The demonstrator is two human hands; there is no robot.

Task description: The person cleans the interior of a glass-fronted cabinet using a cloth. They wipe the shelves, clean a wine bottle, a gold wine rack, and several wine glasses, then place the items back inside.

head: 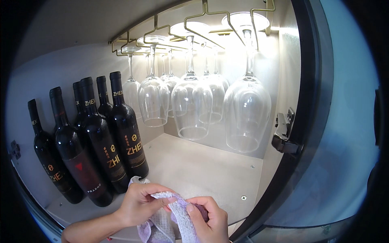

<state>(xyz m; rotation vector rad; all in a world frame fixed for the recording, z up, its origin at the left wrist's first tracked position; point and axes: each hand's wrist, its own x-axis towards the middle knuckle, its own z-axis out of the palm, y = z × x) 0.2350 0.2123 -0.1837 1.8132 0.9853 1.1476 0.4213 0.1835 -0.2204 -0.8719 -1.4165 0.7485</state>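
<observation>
A white and lilac terry cloth (158, 223) hangs in folds between my two hands, in front of the cabinet shelf's front edge. My left hand (144, 199) pinches its upper edge between thumb and fingers. Close by on the right, my right hand (211, 217) grips another fold, its thumb pressed on the fabric. A darker purple patch of the cloth shows behind the right fingers. One corner of the cloth sticks up behind the left hand, near the base of the closest wine bottle (129, 139).
Several dark wine bottles (79, 164) stand on the left of the shelf (206, 170). Stemmed wine glasses (190, 106) hang upside down from a brass-coloured wire rack (206, 12). At the right are a metal hinge (285, 136) and a dark-framed cabinet door (317, 91).
</observation>
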